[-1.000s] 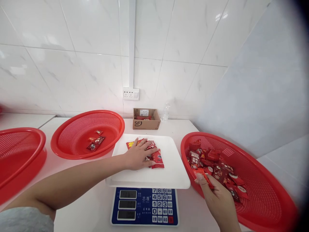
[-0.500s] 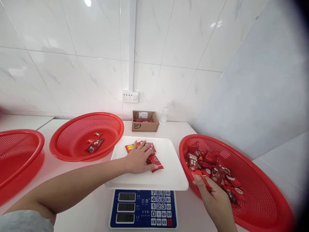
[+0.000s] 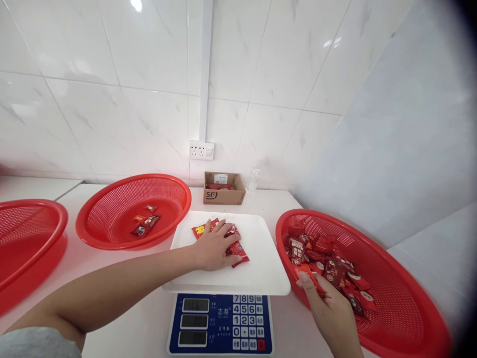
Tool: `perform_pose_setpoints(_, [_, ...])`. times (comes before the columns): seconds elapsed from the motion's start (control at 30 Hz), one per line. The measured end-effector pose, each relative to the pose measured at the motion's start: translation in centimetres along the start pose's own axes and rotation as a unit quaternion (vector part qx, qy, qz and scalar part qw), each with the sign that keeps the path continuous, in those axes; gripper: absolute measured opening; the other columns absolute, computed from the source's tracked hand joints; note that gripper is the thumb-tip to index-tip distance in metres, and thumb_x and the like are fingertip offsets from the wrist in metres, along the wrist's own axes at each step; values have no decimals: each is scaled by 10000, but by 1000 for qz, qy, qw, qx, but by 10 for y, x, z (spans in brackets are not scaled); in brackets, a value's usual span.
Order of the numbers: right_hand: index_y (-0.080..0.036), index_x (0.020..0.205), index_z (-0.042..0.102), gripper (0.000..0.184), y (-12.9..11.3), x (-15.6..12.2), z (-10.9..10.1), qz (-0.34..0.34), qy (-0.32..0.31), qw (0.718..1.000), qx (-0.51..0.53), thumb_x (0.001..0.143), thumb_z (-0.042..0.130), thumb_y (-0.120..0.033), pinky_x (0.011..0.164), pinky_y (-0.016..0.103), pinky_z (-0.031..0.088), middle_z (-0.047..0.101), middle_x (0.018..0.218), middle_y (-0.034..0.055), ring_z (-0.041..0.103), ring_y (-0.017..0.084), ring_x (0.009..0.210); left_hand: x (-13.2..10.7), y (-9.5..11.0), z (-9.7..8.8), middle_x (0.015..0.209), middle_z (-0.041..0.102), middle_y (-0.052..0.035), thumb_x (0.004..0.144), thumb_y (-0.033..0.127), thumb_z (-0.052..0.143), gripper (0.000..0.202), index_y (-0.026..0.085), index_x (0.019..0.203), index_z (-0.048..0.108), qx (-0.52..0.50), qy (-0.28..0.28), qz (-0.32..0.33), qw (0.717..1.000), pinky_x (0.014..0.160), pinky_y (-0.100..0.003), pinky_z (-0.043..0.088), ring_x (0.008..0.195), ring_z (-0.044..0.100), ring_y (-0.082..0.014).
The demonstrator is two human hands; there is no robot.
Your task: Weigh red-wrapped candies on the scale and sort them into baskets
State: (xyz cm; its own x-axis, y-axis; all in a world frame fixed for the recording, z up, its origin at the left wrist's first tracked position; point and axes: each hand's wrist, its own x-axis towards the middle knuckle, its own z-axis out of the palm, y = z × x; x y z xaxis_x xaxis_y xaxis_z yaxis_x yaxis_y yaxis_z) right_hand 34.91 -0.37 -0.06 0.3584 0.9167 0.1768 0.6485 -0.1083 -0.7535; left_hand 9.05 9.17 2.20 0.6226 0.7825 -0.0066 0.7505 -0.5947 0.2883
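On the white weighing pan of a digital scale, my left hand lies palm down over several red snack packets. Its fingers curl around them, hiding part of the packets. At the near left rim of the right-hand red basket, my right hand pinches a small red packet between thumb and fingers. Many red and dark wrapped packets are heaped in that basket, beyond the right hand. Below the pan shows the blue scale panel with displays and keys.
Left of the scale stands a red basket with a few packets in it. Another red basket is cut off at the left edge. A cardboard box and a clear plastic bottle stand near the tiled wall.
My left hand's fingers have drawn in around the packets, shifting them slightly left on the pan. My right hand stays by the basket rim with its red packet.
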Motion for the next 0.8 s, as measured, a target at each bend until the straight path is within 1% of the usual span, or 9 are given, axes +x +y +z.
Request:
perform_pose_setpoints(0.13, [-201, 713, 664, 501, -3, -1, 0, 12, 11, 1000, -2, 747, 459, -658, 555, 259, 458, 696, 699, 33, 620, 222, 685, -2, 1, -2, 1485, 284, -125, 835, 657, 350, 648, 281, 1361, 376, -20, -15, 2, 1000, 1079, -646, 53, 1393, 120, -378])
perform_pose_setpoints(0.27, [-199, 715, 675, 498, 0, -1, 0, 14, 10, 1000, 5, 743, 472, -653, 570, 257, 481, 715, 733, 38, 635, 231, 714, -12, -2, -10, 1541, 165, -97, 848, 648, 340, 654, 307, 1404, 294, -46, -14, -11, 999, 1105, -594, 47, 1413, 29, -328])
perform_pose_setpoints(0.37, [-199, 705, 683, 475, 7, 1, -2, 4, 8, 1000, 24, 748, 494, -632, 619, 262, 508, 721, 721, 44, 651, 236, 721, -28, -15, -20, 1553, 126, -73, 885, 600, 308, 612, 302, 1419, 269, -44, 26, -60, 997, 1122, -551, 67, 1420, 15, -277])
perform_pose_setpoints(0.43, [-196, 707, 696, 472, 12, 3, -3, 4, 5, 999, 33, 738, 512, -631, 634, 267, 523, 727, 724, 52, 661, 240, 718, -45, -32, -26, 1552, 138, -62, 903, 572, 286, 595, 278, 1421, 277, -23, 72, -111, 991, 1129, -530, 82, 1423, 22, -251])
perform_pose_setpoints(0.53, [-191, 662, 703, 510, 16, 6, -5, 10, 6, 1000, 28, 706, 516, -664, 622, 278, 539, 729, 711, 72, 672, 252, 698, -79, -64, -28, 1535, 202, -61, 901, 555, 303, 588, 245, 1400, 339, 35, 143, -199, 969, 1121, -553, 101, 1422, 54, -266])
perform_pose_setpoints(0.6, [-187, 621, 697, 533, 16, 8, -7, 10, 5, 1000, 27, 688, 514, -683, 623, 287, 546, 722, 675, 80, 673, 255, 671, -106, -85, -23, 1502, 295, -64, 897, 537, 313, 566, 239, 1372, 396, 67, 169, -258, 949, 1096, -597, 145, 1410, 125, -300])
perform_pose_setpoints(0.67, [-184, 613, 698, 544, 15, 10, -8, 10, 3, 999, 33, 673, 521, -694, 621, 286, 550, 717, 655, 83, 672, 254, 660, -131, -102, -17, 1425, 433, -53, 904, 507, 284, 518, 257, 1310, 486, 89, 156, -293, 939, 1072, -628, 175, 1379, 237, -324])
perform_pose_setpoints(0.73, [-182, 617, 699, 546, 16, 11, -10, 10, -3, 999, 42, 661, 533, -700, 615, 275, 551, 716, 653, 81, 669, 246, 650, -152, -114, -11, 1287, 581, -66, 904, 491, 257, 512, 242, 1200, 591, 108, 126, -308, 937, 1080, -593, 193, 1293, 403, -318])
perform_pose_setpoints(0.8, [-182, 620, 695, 542, 17, 11, -11, 10, -10, 999, 51, 662, 539, -699, 614, 266, 550, 711, 647, 77, 662, 234, 634, -164, -122, -9, 1183, 651, -78, 903, 478, 235, 524, 230, 1133, 635, 126, 112, -312, 935, 1081, -566, 207, 1195, 513, -308])
